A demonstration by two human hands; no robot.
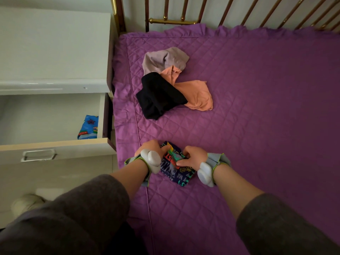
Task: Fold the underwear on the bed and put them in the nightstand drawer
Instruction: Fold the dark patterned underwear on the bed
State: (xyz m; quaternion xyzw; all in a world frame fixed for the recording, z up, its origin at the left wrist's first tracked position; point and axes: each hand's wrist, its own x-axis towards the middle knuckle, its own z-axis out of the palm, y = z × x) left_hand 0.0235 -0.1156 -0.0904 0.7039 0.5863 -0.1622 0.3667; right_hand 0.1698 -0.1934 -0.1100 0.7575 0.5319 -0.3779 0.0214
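Both hands (152, 149) (193, 156) pinch the printed underwear (176, 170) lying between them

Your view in dim, soft indoor light, faint glare along the nightstand (46, 83), headboard rails (239, 11) bowed by wide-angle distortion, your sleeves (82, 208) dark and soft below

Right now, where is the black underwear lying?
In the head view the black underwear lies on the purple bedspread near its left edge, overlapping the orange piece, with the mauve piece behind it.
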